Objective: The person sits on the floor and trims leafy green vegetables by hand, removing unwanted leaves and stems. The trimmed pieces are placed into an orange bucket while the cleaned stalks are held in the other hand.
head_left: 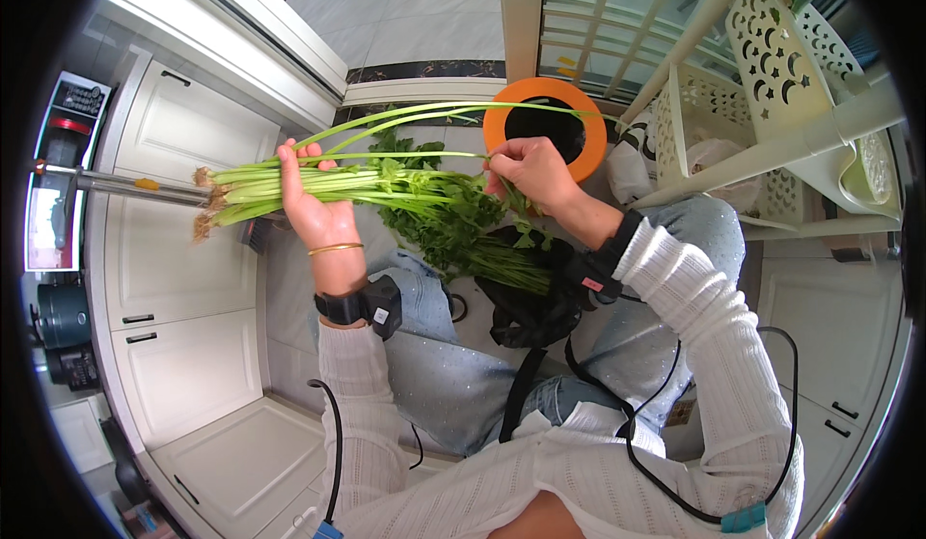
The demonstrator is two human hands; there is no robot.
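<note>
A bunch of leafy celery [376, 183] lies across my left hand [318, 213], which grips it near the root end. Its brown, stringy roots [206, 206] point left, and the dark green leaves [463, 220] hang to the right. My right hand [535, 173] pinches the leafy end of one thin stalk between thumb and fingers. Two longer stalks arch above, their tips passing over an orange-rimmed bin [595, 130] with a dark inside. Below the leaves, a black plastic bag [535, 318] lies on the floor between my legs, with more green stems [514, 267] at its top.
White cabinets [181, 264] line the left side, with a metal pole [145, 186] in front of them. At right stands a cream rack [788, 137] with perforated baskets. A white bag [628, 170] sits beside the bin. Black cables [796, 394] loop along both my arms.
</note>
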